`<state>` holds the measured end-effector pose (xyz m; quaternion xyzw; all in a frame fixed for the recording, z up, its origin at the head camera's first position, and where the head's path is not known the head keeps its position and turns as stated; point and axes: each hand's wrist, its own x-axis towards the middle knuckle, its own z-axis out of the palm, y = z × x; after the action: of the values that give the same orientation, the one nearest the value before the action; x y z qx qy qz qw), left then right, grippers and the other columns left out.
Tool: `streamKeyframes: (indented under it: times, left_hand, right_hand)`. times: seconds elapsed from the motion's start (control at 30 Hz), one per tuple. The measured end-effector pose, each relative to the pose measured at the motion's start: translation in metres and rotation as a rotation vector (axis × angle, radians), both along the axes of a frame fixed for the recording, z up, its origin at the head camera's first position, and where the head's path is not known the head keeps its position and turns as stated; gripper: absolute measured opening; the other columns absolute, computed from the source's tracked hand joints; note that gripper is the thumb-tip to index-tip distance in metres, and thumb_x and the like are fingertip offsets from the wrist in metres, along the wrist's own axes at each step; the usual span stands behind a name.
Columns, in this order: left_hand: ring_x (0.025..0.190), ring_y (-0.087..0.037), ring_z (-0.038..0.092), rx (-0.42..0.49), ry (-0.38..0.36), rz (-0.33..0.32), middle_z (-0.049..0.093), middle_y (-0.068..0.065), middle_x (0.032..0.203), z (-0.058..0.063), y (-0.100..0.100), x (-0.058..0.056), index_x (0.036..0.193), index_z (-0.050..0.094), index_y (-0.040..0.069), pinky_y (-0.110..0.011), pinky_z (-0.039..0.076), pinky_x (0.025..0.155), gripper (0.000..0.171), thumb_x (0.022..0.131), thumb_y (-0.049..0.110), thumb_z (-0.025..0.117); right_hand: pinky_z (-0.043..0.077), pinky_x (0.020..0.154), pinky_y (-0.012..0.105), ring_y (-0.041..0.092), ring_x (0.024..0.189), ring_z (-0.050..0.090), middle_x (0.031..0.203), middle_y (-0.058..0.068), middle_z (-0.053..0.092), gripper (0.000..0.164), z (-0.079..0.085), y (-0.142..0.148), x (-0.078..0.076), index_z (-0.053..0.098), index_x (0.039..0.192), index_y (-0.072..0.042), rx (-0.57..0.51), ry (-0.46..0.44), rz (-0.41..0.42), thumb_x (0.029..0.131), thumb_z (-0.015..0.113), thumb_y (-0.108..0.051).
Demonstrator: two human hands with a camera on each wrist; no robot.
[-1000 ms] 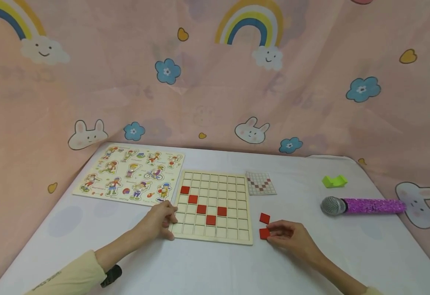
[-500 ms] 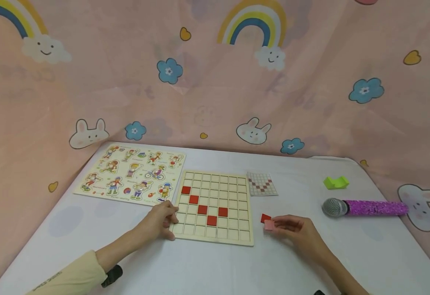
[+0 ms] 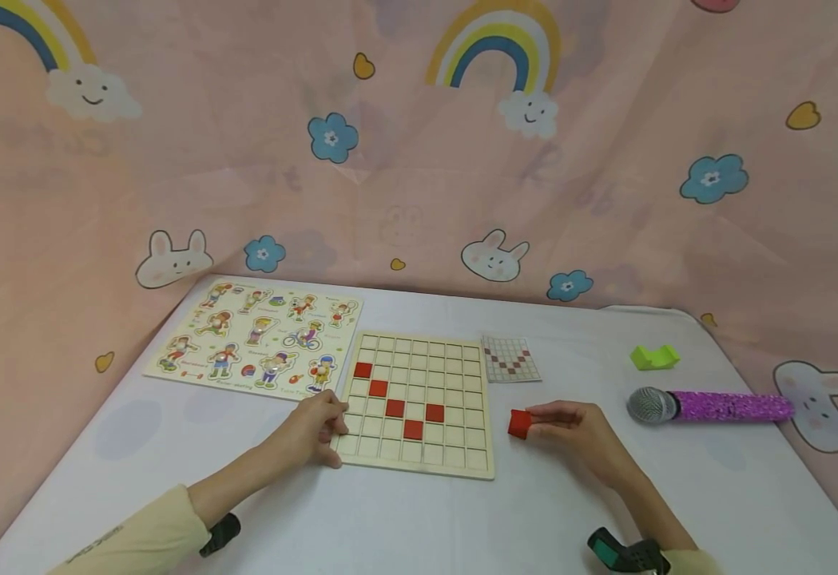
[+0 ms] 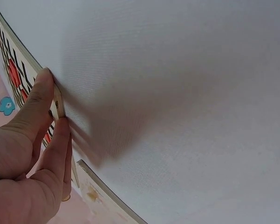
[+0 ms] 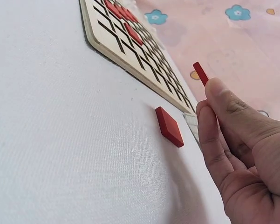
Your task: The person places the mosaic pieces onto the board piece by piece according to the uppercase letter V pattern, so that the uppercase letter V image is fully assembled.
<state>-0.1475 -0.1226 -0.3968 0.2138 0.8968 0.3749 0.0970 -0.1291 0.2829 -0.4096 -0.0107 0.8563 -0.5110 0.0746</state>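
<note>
A wooden grid board (image 3: 454, 375) lies on the table with several red tiles set in its squares. My left hand (image 3: 311, 430) holds the board at its near left corner; in the left wrist view the thumb and fingers close on that corner. To the right of the board, my right hand (image 3: 578, 438) pinches a thin red square tile (image 5: 201, 74) between thumb and fingertips, raised above the table in the right wrist view. A second red tile (image 5: 169, 127) lies flat on the tablecloth below it. In the head view the two tiles overlap.
A small pattern card (image 3: 510, 358) lies beyond the right hand, beside the board. At the back left is a picture puzzle board (image 3: 260, 335). A purple glitter microphone (image 3: 713, 406) and a lime-green curved piece (image 3: 654, 357) are at the right. A patterned pink cloth (image 3: 390, 184) hangs behind.
The right hand has picked up the nearer red tile and moved it away from the person, over the other loose tile. The left hand stays at the board's corner.
</note>
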Motion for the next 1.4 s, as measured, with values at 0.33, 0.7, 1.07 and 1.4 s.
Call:
streamKeyframes:
  times: [0.33, 0.7, 1.07, 1.4]
  left_hand:
    - [0.094, -0.024, 0.059, 0.008, -0.024, 0.021, 0.058, -0.012, 0.107, 0.001, 0.001, 0.001, 0.074, 0.06, 0.002, -0.024, 0.049, 0.068, 0.033, 0.055, -0.007, 0.087]
    - [0.094, -0.025, 0.059, -0.003, -0.027, 0.024, 0.058, -0.012, 0.106, -0.001, 0.001, 0.0, 0.073, 0.059, 0.002, -0.022, 0.046, 0.065, 0.034, 0.055, -0.008, 0.086]
    - [0.091, -0.02, 0.057, 0.003, -0.028, 0.025, 0.059, -0.012, 0.107, -0.001, 0.002, -0.001, 0.072, 0.058, 0.002, -0.022, 0.045, 0.064, 0.035, 0.054, -0.009, 0.086]
    - [0.082, -0.014, 0.051, -0.018, -0.04, 0.053, 0.059, -0.012, 0.109, 0.0, 0.004, 0.0, 0.073, 0.059, 0.002, -0.021, 0.044, 0.063, 0.035, 0.054, -0.01, 0.086]
  right_hand:
    - [0.051, 0.081, 0.021, 0.025, 0.102, 0.063, 0.111, 0.014, 0.068, 0.035, 0.0, -0.011, -0.014, 0.069, 0.111, -0.001, 0.04, 0.031, -0.012, 0.082, 0.076, -0.018]
    - [0.051, 0.079, 0.02, 0.02, 0.096, 0.066, 0.107, 0.012, 0.07, 0.038, -0.005, -0.027, -0.031, 0.069, 0.111, -0.002, -0.003, 0.014, -0.011, 0.08, 0.077, -0.022]
    - [0.049, 0.081, 0.017, 0.023, 0.097, 0.066, 0.107, 0.012, 0.07, 0.037, -0.007, -0.041, -0.042, 0.069, 0.111, -0.003, -0.005, 0.022, 0.042, 0.081, 0.077, -0.023]
    - [0.05, 0.08, 0.021, 0.02, 0.091, 0.066, 0.103, 0.011, 0.07, 0.032, -0.005, -0.057, -0.048, 0.068, 0.109, -0.001, 0.031, 0.038, 0.067, 0.082, 0.075, -0.017]
